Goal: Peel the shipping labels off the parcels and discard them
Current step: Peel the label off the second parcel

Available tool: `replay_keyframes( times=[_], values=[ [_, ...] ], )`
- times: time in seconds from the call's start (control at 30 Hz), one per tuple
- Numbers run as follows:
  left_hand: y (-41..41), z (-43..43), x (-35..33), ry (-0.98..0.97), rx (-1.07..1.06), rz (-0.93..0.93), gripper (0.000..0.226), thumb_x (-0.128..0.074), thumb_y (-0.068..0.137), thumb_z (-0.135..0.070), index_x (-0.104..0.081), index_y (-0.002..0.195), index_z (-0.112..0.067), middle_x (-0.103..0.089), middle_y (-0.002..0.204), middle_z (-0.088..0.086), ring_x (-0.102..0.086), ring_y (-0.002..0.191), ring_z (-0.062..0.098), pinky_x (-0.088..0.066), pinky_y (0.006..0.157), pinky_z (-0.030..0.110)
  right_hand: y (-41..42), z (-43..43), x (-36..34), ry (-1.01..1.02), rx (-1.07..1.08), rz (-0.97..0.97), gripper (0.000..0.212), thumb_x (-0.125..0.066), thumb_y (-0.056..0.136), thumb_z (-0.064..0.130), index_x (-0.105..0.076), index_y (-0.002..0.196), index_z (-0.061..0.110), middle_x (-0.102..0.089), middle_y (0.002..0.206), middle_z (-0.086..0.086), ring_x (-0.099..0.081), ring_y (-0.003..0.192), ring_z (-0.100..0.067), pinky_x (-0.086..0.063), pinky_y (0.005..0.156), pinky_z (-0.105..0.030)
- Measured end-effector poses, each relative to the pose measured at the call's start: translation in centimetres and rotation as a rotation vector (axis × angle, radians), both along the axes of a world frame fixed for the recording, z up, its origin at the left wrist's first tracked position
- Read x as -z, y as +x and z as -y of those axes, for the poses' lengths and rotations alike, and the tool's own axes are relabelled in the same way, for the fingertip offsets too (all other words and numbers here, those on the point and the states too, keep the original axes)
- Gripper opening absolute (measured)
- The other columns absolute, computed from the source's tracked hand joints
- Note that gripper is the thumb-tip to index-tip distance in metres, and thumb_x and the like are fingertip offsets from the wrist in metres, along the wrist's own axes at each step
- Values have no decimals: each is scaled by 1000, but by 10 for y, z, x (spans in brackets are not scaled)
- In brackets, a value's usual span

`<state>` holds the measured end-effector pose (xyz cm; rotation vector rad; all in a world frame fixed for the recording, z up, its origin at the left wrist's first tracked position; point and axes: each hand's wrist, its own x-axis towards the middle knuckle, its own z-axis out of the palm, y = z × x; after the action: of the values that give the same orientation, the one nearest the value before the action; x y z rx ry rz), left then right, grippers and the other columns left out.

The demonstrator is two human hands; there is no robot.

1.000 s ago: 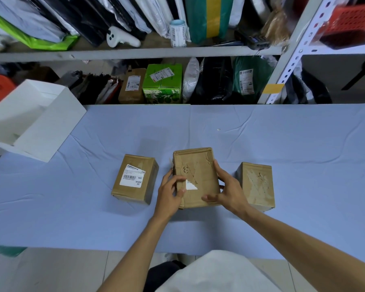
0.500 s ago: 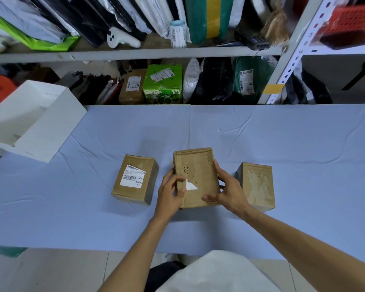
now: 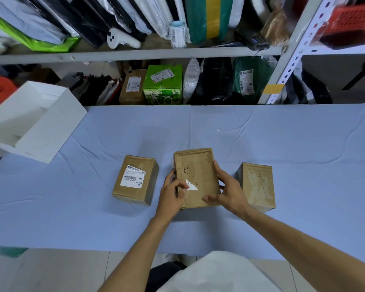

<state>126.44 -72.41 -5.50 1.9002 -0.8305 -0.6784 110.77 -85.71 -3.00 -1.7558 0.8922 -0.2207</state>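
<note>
Label scrap (image 3: 191, 185), white and triangular, stuck atop middle parcel (image 3: 195, 165) at desk (image 3: 282, 144) centre. Left hand (image 3: 171, 194) grasping that parcel's 9 o'clock edge, thumb at the scrap; right hand (image 3: 230, 190) grasping its 3 o'clock edge. Labelled parcel (image 3: 135, 194) at 9 o'clock, bare parcel (image 3: 257, 184) at 3, white box (image 3: 36, 123) at 10.

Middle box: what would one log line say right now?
left hand pinches scrap | right hand grips middle box | left box label intact
</note>
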Motion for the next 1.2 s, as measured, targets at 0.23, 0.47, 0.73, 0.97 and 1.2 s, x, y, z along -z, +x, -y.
replay_keyframes(
  times=[0.23,0.47,0.73,0.97,1.2],
  values=[
    [-4,-3,5,-63,-49,9,31,-63,82,-1,-59,90,-30,-43,135,-13,-36,139,10,-38,112,41,0,-1,-3,3,7,4,121,-91,56,19,-18,149,42,-46,140,20,-51,119,-3,-52,93,-26],
    [-13,3,-4,-73,-193,-73,51,-65,78,8,-61,115,-28,-48,141,-11,-45,132,8,-44,107,41,0,-6,-2,27,61,18,121,-91,56,14,-18,150,39,-47,137,20,-49,122,-2,-49,86,-13],
    [-10,17,-25,-212,-285,-292,61,-65,84,6,-50,134,-25,-57,120,-26,-58,109,-8,-52,91,19,4,-1,-7,32,84,37,126,-91,56,8,-12,152,31,-35,146,15,-39,129,-6,-44,97,-17],
    [-12,13,-16,-147,-227,-167,53,-68,73,10,-62,100,-35,-56,121,-24,-56,121,12,-51,96,27,5,-3,-12,39,86,55,105,-84,61,-3,-28,136,45,-48,118,26,-51,107,9,-45,79,-7],
    [-29,4,-13,-78,-201,-154,52,-68,79,5,-63,115,-31,-36,147,-15,-35,134,-2,-36,105,14,4,-8,-9,55,106,77,106,-80,63,-9,-23,130,51,-42,119,38,-46,108,21,-44,79,-3]
  ],
)
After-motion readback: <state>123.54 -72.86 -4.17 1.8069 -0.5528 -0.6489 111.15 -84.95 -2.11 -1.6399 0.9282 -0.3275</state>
